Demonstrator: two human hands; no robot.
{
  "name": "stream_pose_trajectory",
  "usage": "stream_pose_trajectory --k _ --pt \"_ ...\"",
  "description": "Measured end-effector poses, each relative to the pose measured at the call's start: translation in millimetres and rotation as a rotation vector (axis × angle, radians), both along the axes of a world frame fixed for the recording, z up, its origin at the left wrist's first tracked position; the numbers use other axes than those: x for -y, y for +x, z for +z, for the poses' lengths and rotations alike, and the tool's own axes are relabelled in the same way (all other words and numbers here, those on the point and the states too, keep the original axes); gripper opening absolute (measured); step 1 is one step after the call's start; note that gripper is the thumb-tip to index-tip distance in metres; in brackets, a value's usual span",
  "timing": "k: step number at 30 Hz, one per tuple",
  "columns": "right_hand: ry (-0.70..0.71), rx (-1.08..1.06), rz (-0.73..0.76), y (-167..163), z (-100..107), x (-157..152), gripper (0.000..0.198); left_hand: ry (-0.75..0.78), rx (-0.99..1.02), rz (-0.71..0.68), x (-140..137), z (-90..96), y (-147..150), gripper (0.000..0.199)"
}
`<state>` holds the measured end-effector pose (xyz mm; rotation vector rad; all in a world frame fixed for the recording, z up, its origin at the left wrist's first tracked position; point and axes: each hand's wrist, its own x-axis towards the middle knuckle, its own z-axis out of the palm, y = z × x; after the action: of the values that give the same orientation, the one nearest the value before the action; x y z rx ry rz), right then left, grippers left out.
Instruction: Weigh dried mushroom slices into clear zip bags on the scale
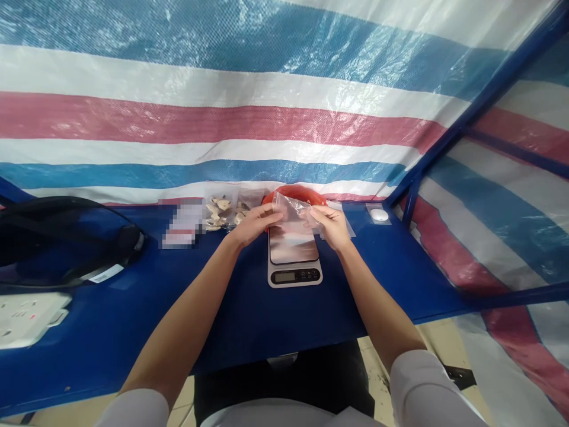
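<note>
A clear plastic bag (293, 209) is stretched between my two hands, above the far end of a digital kitchen scale (294, 252). My left hand (256, 222) pinches the bag's left edge between thumb and fingers. On the other side, my right hand (331, 224) grips the right part of the bag. The scale has a shiny metal plate and a small display facing me. Behind the bag sits a red-orange basket (302, 193), partly hidden by the bag and my hands. I cannot make out any contents in the bag.
Left of my hands stand clear bags of pale dried pieces (217, 212) and a blurred paper (183, 224). A black headset-like object (133, 243) and a white power strip (33, 317) lie further left. At the right is a white round object (379, 215) on the blue table (391, 267).
</note>
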<state>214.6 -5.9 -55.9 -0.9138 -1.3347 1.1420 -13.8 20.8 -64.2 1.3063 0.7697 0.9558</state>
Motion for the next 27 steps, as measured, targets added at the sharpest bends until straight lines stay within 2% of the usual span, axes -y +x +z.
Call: stream_pose_trajectory --k 3,6,13,16,21,24,27 --pt "-0.078 0.003 0.027 2 -3 -7 0.042 0.043 -0.042 0.089 -6 -0.1 -6 0.034" --pt "-0.078 -0.002 0.057 5 1 -14 0.044 0.077 -0.142 0.098 -9 4.4 -16 0.037" --pt "-0.057 0.216 0.215 -12 35 -23 0.044 0.207 -0.372 0.007 -5 26.9 -38 0.037" --pt "0.008 0.294 0.233 -25 41 -26 0.04 0.248 -0.485 -0.015 -4 35.5 -43 0.033" --pt "0.14 0.429 0.262 -36 35 -32 0.026 0.268 -0.561 -0.039 -4 42.0 -44 0.032" --pt "0.146 0.467 0.265 -33 30 -35 0.022 0.285 -0.574 0.03 -5 40.9 -43 0.036" --pt "0.116 0.491 0.261 -29 29 -37 0.021 0.377 -0.616 0.184 -6 40.0 -40 0.037"
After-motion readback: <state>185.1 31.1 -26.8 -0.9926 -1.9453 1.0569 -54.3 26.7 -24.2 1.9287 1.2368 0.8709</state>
